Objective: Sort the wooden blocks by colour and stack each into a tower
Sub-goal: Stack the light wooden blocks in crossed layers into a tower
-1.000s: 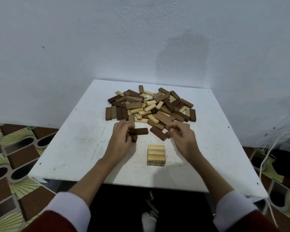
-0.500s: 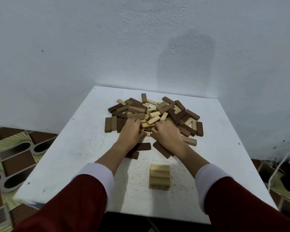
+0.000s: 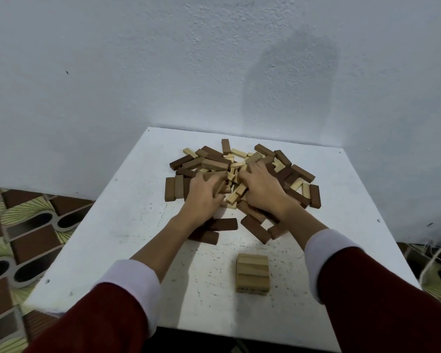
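Note:
A mixed pile of dark brown and light wooden blocks [image 3: 215, 164] lies at the back of the white table [image 3: 117, 240]. My left hand [image 3: 203, 193] and my right hand [image 3: 262, 188] both rest on the pile's near middle, with their fingers reaching in among the light blocks [image 3: 236, 193]; their fingertips are partly hidden. A short tower of light blocks [image 3: 252, 275] stands near the front edge. Loose dark blocks [image 3: 223, 224] lie between the pile and the tower, under my wrists, and another dark block [image 3: 255, 229] lies beside them.
A pale wall [image 3: 214, 72] rises just behind the table. Patterned floor tiles [image 3: 23, 238] show past the left edge. A thin cord [image 3: 437, 253] hangs off the table's right side. Bare tabletop lies to the left of the small tower.
Both hands have moved forward from the pile's near edge into its middle. The left hand has let go of the dark block it held a second ago.

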